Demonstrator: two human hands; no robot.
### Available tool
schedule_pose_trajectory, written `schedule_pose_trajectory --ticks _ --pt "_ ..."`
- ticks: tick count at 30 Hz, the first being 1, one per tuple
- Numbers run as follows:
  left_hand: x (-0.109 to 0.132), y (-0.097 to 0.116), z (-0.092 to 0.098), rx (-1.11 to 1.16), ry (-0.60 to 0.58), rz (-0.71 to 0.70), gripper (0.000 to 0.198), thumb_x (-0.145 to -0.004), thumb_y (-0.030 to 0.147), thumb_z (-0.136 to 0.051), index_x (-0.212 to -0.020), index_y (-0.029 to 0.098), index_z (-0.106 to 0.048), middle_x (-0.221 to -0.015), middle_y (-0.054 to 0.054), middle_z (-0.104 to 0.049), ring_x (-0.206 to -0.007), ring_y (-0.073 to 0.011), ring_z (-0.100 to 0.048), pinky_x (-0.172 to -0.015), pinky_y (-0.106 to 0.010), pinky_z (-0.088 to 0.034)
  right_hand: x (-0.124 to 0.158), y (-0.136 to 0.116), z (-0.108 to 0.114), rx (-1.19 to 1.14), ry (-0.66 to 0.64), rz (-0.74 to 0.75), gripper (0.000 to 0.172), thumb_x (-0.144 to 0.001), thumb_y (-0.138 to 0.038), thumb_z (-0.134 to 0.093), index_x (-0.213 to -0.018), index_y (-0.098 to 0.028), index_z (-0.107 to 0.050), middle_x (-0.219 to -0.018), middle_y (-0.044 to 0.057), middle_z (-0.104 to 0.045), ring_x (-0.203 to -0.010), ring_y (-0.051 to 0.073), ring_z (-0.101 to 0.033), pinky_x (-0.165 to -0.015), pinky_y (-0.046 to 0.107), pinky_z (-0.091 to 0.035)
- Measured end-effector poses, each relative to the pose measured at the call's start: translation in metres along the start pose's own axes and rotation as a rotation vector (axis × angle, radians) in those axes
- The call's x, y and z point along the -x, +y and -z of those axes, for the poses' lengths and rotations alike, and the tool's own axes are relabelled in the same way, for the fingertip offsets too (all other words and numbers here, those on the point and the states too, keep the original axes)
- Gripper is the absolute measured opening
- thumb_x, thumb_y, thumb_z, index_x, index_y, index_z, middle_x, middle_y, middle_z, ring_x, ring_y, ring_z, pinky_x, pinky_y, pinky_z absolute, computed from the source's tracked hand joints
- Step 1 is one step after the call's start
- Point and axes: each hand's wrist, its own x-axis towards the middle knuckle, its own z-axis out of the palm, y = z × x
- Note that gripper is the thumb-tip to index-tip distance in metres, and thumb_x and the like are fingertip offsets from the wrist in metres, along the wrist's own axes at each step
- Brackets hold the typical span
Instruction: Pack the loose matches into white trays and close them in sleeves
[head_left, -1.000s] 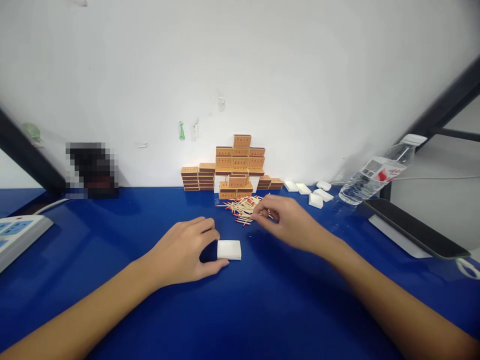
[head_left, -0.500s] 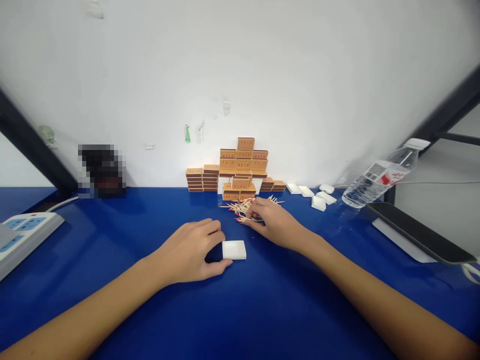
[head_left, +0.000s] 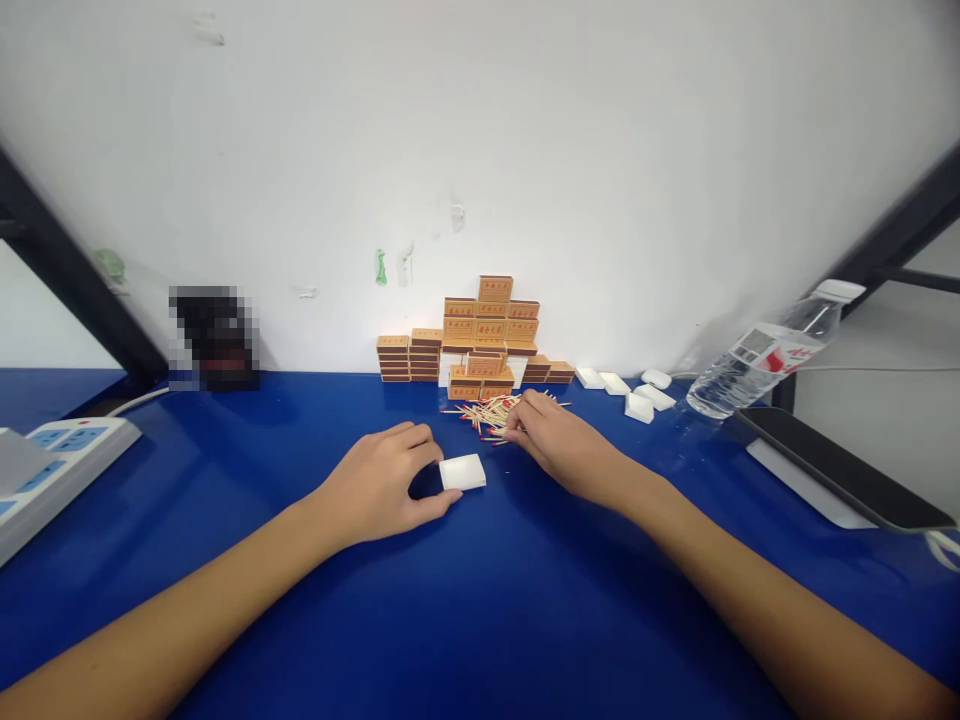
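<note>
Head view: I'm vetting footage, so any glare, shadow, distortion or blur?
Head view: faint sheen on the table; head view: dark shadow below the right hand; head view: black posts lean outward, likely lens distortion; head view: matches look slightly soft; head view: pixelated block hides detail at left.

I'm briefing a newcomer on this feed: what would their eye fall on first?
Probably the stepped stack of orange matchboxes at the back of the blue table. Next, the red-tipped matches heaped in front, with the right hand at their edge. Nearer, the left hand grips a small white box.
</note>
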Motion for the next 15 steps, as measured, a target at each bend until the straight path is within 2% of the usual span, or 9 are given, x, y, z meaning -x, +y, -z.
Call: schedule_pose_trajectory --ticks 5,9,12,15 --pt "-0.001 0.002 -0.003 -0.001 0.003 0.032 0.03 -0.093 0.049 -0.068 -0.098 0.02 -0.072 -0.097 -0.006 -0.07 -0.088 -0.0231 -0.066 -0.075 -0.037 -0.054 0.006 -0.026 0.006 -0.062 0.076 0.13 0.014 -0.107 -0.022 -0.051 -0.097 -0.02 -0.06 -0.102 0.008 -0.064 -0.093 0.021 -0.062 -0.082 0.034 -0.052" --pt "-0.001 0.006 -0.002 0.002 -0.007 0.018 0.029 -0.092 0.046 -0.07 -0.099 0.018 -0.072 -0.096 -0.006 -0.069 -0.088 -0.0234 -0.065 -0.076 -0.038 -0.053 0.005 -0.044 -0.007 0.119 0.087 0.258 0.015 -0.106 -0.023 -0.056 -0.092 -0.018 -0.062 -0.095 0.008 -0.063 -0.088 0.022 -0.061 -0.079 0.035 -0.051" --pt "-0.001 0.008 -0.003 0.008 0.0 -0.006 0.026 -0.092 0.044 -0.07 -0.097 0.018 -0.071 -0.096 -0.006 -0.069 -0.09 -0.0236 -0.065 -0.077 -0.037 -0.053 0.005 -0.051 -0.014 0.202 0.08 0.323 0.014 -0.104 -0.023 -0.058 -0.094 -0.018 -0.064 -0.093 0.008 -0.064 -0.092 0.025 -0.061 -0.084 0.039 -0.052" --pt "-0.001 0.008 -0.003 0.008 -0.003 -0.006 0.027 -0.093 0.045 -0.069 -0.097 0.018 -0.071 -0.094 -0.005 -0.069 -0.089 -0.0231 -0.064 -0.076 -0.037 -0.053 0.007 -0.048 -0.011 0.099 0.065 0.309 0.01 -0.105 -0.024 -0.058 -0.101 -0.018 -0.065 -0.098 0.009 -0.065 -0.094 0.024 -0.062 -0.084 0.038 -0.052"
